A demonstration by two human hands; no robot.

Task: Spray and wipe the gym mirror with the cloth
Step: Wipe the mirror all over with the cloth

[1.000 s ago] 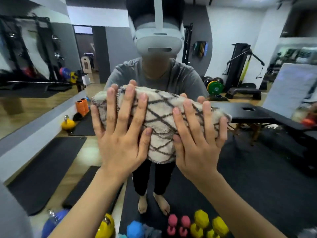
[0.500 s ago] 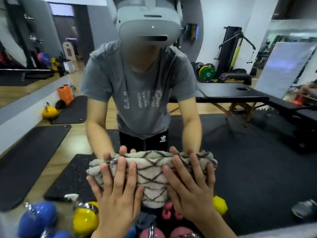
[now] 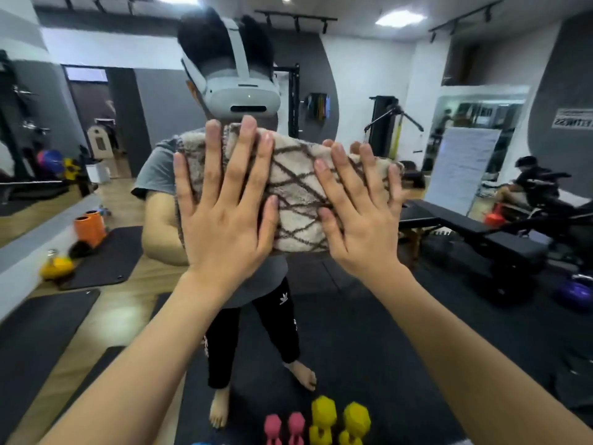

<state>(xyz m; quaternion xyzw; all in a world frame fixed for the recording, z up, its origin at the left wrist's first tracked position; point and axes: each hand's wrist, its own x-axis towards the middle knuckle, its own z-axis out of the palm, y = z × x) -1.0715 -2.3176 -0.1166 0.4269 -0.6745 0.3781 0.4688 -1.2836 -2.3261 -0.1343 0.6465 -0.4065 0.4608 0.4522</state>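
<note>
The gym mirror [image 3: 401,316] fills the view straight ahead and reflects me and the room. A folded cream cloth [image 3: 296,194] with a brown diamond pattern lies flat against the glass at about chest height. My left hand [image 3: 224,216] presses the cloth's left half with straight, spread fingers. My right hand [image 3: 359,216] presses its right half the same way. The two hands hide part of the cloth. No spray bottle is in view.
Pink dumbbells [image 3: 284,428] and yellow dumbbells [image 3: 340,422] stand on the floor at the mirror's foot. The reflection shows black mats, an orange roller [image 3: 90,228], a yellow kettlebell [image 3: 57,266], a black bench [image 3: 475,229] and a seated person [image 3: 532,184] at the right.
Both hands slid the cloth down the mirror to a low position, then back up to chest height. The view rose with them.
</note>
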